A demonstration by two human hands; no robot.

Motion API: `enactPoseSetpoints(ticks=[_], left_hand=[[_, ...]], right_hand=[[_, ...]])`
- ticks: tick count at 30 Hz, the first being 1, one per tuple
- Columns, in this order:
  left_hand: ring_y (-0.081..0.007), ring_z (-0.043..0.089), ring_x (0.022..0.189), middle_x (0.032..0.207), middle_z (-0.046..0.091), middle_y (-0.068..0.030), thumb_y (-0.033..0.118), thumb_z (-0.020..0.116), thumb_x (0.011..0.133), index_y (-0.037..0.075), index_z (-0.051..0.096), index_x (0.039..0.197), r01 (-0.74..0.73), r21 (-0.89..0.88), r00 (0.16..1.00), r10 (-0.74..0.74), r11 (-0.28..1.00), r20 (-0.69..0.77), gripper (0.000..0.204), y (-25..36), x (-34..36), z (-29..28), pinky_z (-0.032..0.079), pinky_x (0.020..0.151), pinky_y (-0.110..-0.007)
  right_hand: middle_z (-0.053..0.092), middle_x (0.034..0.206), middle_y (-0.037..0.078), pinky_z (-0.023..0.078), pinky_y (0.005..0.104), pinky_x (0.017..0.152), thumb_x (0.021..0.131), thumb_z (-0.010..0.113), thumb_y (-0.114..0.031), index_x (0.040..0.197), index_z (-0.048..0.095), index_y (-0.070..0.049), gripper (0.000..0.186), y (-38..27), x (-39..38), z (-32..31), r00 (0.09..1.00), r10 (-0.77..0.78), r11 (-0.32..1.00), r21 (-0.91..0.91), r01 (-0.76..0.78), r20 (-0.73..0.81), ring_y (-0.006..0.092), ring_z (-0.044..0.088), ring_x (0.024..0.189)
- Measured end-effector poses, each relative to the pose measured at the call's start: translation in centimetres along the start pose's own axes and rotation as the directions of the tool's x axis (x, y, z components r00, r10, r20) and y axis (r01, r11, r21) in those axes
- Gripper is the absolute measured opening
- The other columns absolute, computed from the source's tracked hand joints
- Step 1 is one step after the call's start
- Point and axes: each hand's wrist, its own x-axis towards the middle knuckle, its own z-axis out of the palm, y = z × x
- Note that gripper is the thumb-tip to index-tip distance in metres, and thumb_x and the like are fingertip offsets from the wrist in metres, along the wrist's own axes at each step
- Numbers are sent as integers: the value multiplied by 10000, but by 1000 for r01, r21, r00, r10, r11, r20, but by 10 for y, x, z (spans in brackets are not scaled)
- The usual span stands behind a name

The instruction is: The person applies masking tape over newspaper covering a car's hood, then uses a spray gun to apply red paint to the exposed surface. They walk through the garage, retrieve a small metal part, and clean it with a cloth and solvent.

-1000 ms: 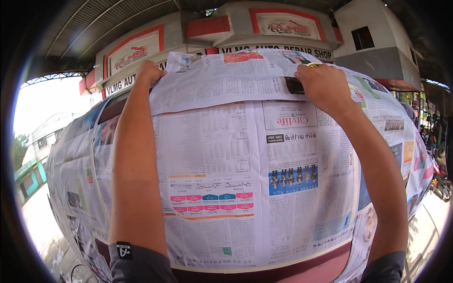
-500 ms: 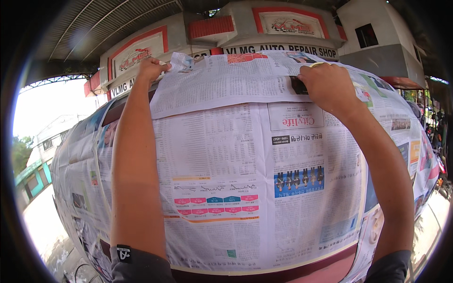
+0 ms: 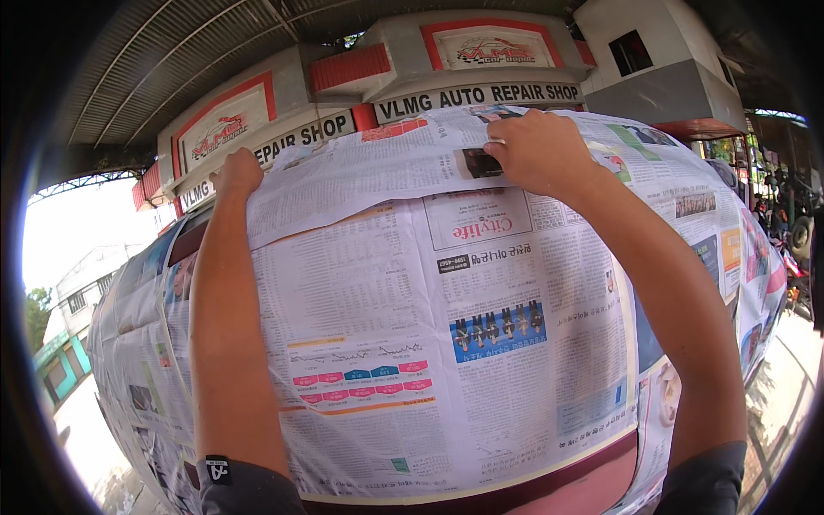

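The strip [image 3: 352, 167] of newspaper lies across the upper middle of the frame, over the top of a larger sheet [image 3: 360, 300], and both hands are at it. Its long axis runs from left to right, rising from its lower left corner beside the left forearm toward the right hand [image 3: 542, 150] and bending with the rounded form below. From the left hand [image 3: 238, 174], the strip lies to the right; from the right hand, most of it lies to the left and a little below. The left hand is nearer the strip's left end, while the right hand rests over its right part, just above a dark photo [image 3: 478, 163]. Where the right end stops is hard to tell behind the hand

The right fingers are bent, with the tips close together at the strip; whether they pinch or only press it, I cannot tell. A small pale band shows at them, its kind unclear. The left fingers are curled and their tips hidden, so their grip cannot be told either

The strip's left end points to the left and slightly down in the frame. Below, the sheet's print stands upside down, and a maroon panel [image 3: 592, 474] shows under its lower edge
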Motion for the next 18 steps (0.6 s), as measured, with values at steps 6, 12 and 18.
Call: enactPoseSetpoints(ticks=[6, 12, 18], left_hand=[[-218, 722, 985, 1057, 773, -94, 442, 730, 922, 128, 758, 1194, -506, -703, 862, 322, 501, -391, 416, 136, -47, -77, 552, 880, -403], [-127, 678, 754, 861, 703, -58, 141, 690, 1003, -7, 682, 966, -383, -876, 754, 448, -294, -480, 154, 297, -131, -167, 597, 672, -281], [-84, 604, 798, 912, 725, -5, 320, 738, 972, 49, 736, 1098, -600, -789, 687, 420, -133, -593, 299, 355, -158, -156, 495, 741, -242]], right_hand=[[742, 1164, 129, 552, 478, 947, 1064, 524, -309, 1490, 520, -204, 439, 40, 30, -6, 935, 5, 988, 144, 49, -355, 356, 705, 1066], [645, 1073, 356, 541, 472, 863, 994, 454, -111, 1511, -189, 142, 862, 84, 51, -45, 955, -188, 910, 325, 257, -228, 439, 671, 959], [694, 1056, 220, 541, 460, 794, 893, 537, -49, 1553, 147, 98, 781, 140, 2, -69, 899, -167, 915, 276, 293, -404, 389, 687, 944]])
